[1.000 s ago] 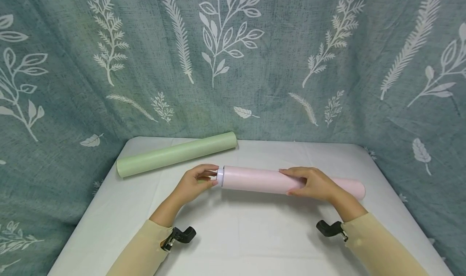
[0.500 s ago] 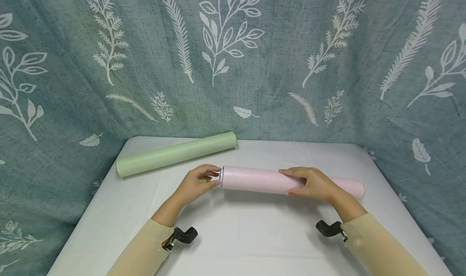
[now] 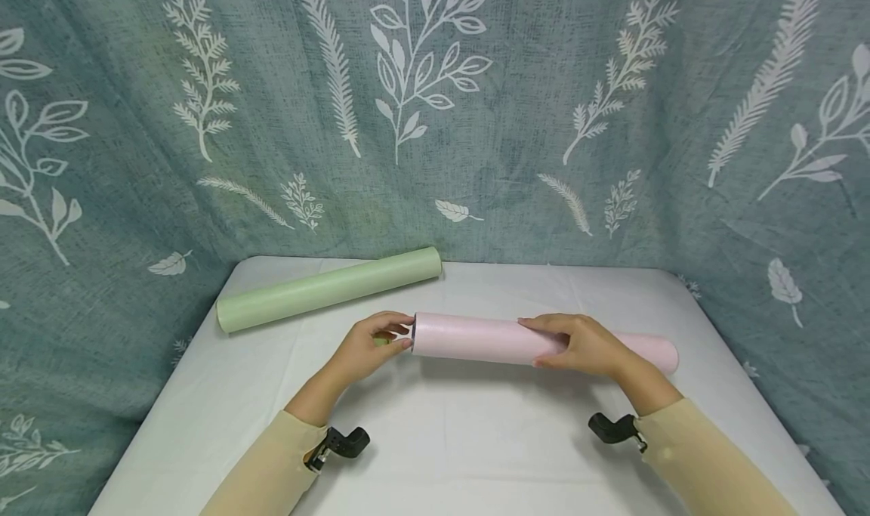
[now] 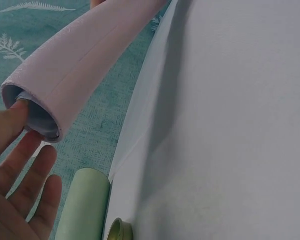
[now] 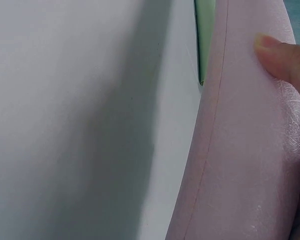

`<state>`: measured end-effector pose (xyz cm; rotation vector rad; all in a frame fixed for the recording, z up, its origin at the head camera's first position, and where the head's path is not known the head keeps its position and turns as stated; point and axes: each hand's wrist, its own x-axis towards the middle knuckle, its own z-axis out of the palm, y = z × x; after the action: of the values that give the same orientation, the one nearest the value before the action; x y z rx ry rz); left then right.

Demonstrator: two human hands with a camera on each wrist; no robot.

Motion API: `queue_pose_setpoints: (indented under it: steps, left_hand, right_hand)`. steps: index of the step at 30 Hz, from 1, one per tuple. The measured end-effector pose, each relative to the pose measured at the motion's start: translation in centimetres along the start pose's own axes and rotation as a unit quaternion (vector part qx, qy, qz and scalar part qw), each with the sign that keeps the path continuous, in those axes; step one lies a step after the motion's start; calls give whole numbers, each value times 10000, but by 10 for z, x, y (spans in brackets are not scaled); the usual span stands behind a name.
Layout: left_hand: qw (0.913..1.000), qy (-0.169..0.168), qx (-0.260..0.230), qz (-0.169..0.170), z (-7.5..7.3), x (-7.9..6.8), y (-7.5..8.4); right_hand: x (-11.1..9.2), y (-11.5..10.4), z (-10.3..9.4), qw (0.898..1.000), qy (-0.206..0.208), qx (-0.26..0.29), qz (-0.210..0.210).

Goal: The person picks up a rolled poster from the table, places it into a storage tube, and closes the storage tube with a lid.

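A long pink wallpaper roll point(image 3: 476, 338) is held slightly above the table, its length running left to right. My right hand point(image 3: 581, 342) grips it from above, right of its middle, with the thumb point(image 5: 284, 57) pressing on the near side in the right wrist view. At the left end, my left hand point(image 3: 370, 342) pinches the rim with thumb and fingertips. In the left wrist view that thumb point(image 4: 10, 122) reaches into the open end, against a pale lilac inner layer point(image 4: 37, 112) sitting inside. The other fingers spread below the rim.
A pale green wallpaper roll point(image 3: 329, 289) lies at the back left of the table point(image 3: 476, 455). Near the left hand is a small olive-green ring point(image 4: 121, 230), partly hidden in the head view. A patterned teal curtain point(image 3: 503, 161) hangs around the table's back and sides.
The lilac inner layer stuck out of the left end a second ago; it has slid right, into the pink roll, as the left hand moved slightly right. The right hand stays nearly still.
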<state>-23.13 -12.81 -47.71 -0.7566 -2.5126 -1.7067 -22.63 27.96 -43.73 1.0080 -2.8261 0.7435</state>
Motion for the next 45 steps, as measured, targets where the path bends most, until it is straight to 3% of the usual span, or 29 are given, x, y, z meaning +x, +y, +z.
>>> queue_pose_setpoints:
  steps: [5, 10, 20, 27, 31, 39, 45]
  left_hand:
    - [9998, -29, 203, 62, 0, -3, -3]
    - [9996, 8, 264, -81, -4, -6, -3]
    - [9992, 70, 273, -276, -24, -11, -2]
    - [9956, 140, 910, -199, -35, -12, -11]
    - [9924, 69, 1161, -394, -39, -12, -15]
    - [9853, -307, 1196, -1182, -42, -9, -25]
    - [9837, -484, 1257, -1192, -43, -5, -34]
  right_hand:
    - [0, 0, 0, 9999, -66, 49, 63]
    - [-2, 1, -2, 9999, -79, 41, 139]
    - [-4, 1, -7, 9996, -58, 25, 263]
    - [-4, 4, -7, 9997, -47, -42, 248]
    - [-4, 5, -8, 9996, -36, -64, 269]
    - [-4, 6, -8, 9997, 27, -108, 199]
    - [-3, 10, -7, 9997, 45, -156, 165]
